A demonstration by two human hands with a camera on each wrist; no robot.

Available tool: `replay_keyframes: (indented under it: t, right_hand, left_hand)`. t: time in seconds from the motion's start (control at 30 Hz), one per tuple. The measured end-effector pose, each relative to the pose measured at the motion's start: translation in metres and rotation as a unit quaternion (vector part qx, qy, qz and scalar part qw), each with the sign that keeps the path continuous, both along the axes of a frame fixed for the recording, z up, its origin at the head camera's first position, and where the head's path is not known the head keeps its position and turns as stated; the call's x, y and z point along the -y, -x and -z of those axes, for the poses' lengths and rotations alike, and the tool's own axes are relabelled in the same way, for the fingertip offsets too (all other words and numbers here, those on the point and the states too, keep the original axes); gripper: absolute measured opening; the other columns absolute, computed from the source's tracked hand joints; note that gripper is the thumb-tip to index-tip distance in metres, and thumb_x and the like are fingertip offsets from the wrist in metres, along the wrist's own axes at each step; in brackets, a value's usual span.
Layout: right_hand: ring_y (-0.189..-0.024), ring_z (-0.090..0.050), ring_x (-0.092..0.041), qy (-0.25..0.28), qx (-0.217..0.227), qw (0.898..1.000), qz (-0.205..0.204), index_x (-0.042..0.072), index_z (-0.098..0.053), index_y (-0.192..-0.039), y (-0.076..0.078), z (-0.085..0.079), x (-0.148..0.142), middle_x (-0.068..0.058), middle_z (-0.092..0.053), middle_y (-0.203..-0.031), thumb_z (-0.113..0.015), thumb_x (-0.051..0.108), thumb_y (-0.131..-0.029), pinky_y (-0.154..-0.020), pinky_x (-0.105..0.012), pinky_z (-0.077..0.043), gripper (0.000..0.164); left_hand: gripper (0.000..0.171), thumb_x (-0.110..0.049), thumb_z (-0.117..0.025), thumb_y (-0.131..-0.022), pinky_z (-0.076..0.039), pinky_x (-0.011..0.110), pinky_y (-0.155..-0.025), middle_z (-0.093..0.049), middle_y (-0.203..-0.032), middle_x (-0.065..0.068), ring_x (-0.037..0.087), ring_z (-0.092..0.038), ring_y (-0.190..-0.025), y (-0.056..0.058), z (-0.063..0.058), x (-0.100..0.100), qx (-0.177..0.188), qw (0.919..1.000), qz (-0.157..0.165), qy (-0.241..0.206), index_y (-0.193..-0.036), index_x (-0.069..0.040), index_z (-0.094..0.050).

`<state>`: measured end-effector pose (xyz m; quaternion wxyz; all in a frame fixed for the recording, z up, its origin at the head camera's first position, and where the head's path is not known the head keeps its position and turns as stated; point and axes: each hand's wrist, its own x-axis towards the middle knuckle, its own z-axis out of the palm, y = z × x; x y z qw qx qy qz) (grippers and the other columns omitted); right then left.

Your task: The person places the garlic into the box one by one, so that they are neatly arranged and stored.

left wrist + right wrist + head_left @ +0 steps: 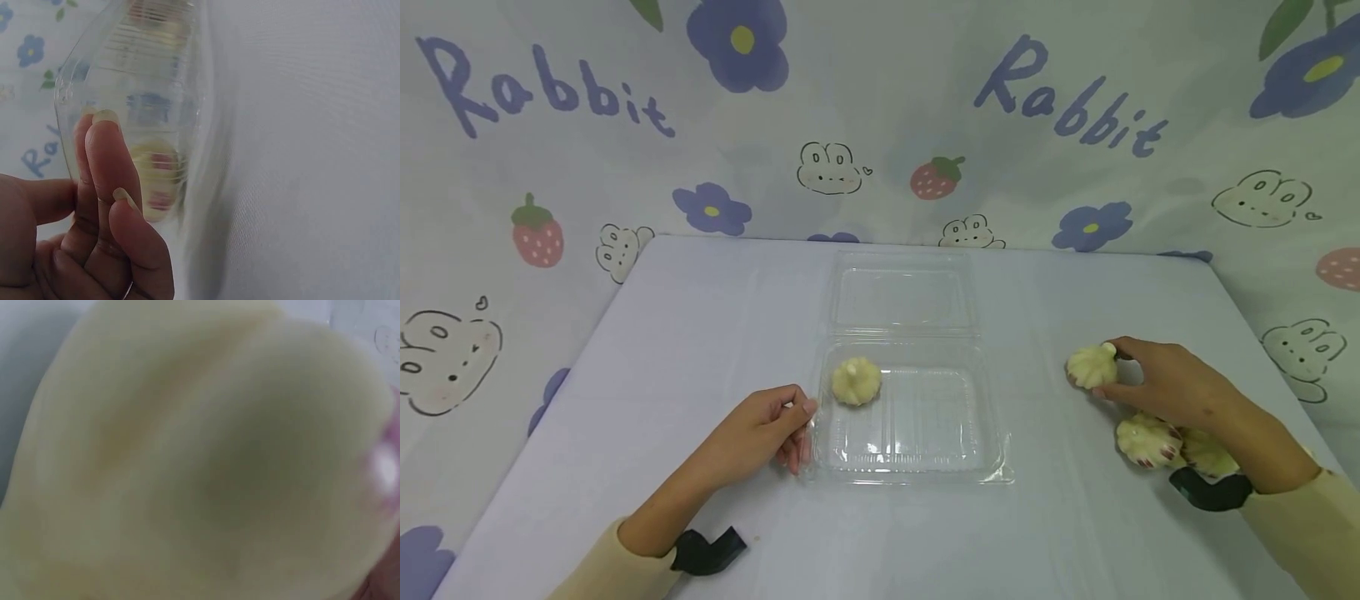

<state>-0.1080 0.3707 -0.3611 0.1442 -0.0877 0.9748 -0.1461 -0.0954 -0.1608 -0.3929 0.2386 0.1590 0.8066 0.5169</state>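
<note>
In the head view, my right hand (1180, 383) pinches a pale garlic bulb (1092, 367) between thumb and fingers, right of the clear plastic container (917, 479). Two more garlic bulbs (1148, 440) with reddish patches lie under my right wrist, partly hidden by it. My left hand (775, 429) grips the container's left rim; in the left wrist view the thumb and a finger meet at the plastic edge. One garlic bulb (856, 382) sits inside the tray at its upper left, also showing through the wall (159, 178). A pale bulb (206, 456) fills the right wrist view, blurred.
The container's lid (902, 296) lies folded back, flat on the white table cover (715, 308). Behind and beside the table hangs a printed cloth (880, 100) with rabbits, flowers and strawberries. Dark wrist straps (707, 552) sit on both forearms.
</note>
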Motion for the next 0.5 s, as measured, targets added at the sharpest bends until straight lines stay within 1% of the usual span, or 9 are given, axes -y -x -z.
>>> replay_keyframes:
  t: [0.2,0.5]
  right_hand:
    - [-0.127,-0.052,-0.058,-0.007,-0.005,1.0,-0.001,-0.009,-0.051,-0.142,0.0003,0.0009,0.0012,-0.034,-0.061,-0.133,-0.076,0.049,-0.095,-0.097,-0.071,-0.045,0.079]
    - [-0.124,-0.054,-0.057,-0.017,-0.011,1.0,-0.002,-0.011,-0.051,-0.14,0.0001,0.0019,0.0016,-0.033,-0.063,-0.131,-0.077,0.047,-0.095,-0.095,-0.07,-0.047,0.078]
  left_hand:
    - [0.038,-0.035,-0.051,-0.113,-0.056,0.034,-0.058,-0.07,-0.07,0.005,0.027,-0.069,-0.06,-0.0002,-0.0004,0.0005,0.0,1.0,0.0,0.002,-0.091,-0.005,-0.059]
    - [0.037,-0.033,-0.05,-0.113,-0.055,0.034,-0.057,-0.069,-0.069,0.005,0.026,-0.069,-0.059,-0.0005,0.0001,0.001,-0.006,1.0,0.0,0.002,-0.09,-0.005,-0.058]
